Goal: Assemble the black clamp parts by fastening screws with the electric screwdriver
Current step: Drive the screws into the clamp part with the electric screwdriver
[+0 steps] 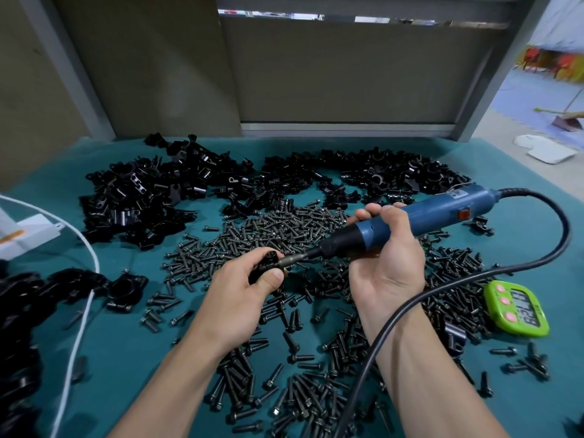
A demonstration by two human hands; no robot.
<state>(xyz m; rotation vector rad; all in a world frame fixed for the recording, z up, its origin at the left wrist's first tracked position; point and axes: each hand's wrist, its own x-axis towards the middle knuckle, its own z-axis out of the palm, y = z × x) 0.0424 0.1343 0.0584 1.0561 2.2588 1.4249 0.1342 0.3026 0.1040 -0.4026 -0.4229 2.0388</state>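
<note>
Bench (132, 336) under teal cloth carries heaps of black clamp parts (151, 197) along its far side and a wide scatter of screws (278, 229) nearer the person. The right hand (385, 263) is closed around the blue screwdriver (410, 219), its cord (537, 257) looping over the right wrist. The bit (292, 260) meets a clamp (267, 267) pinched between the left hand's (243, 292) thumb and fingers, above the screws. A green timer (518, 308) lies at right.

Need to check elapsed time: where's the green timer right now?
In the head view, the green timer lies on the table's right side, beside the scattered screws, just right of the screwdriver cord.
</note>
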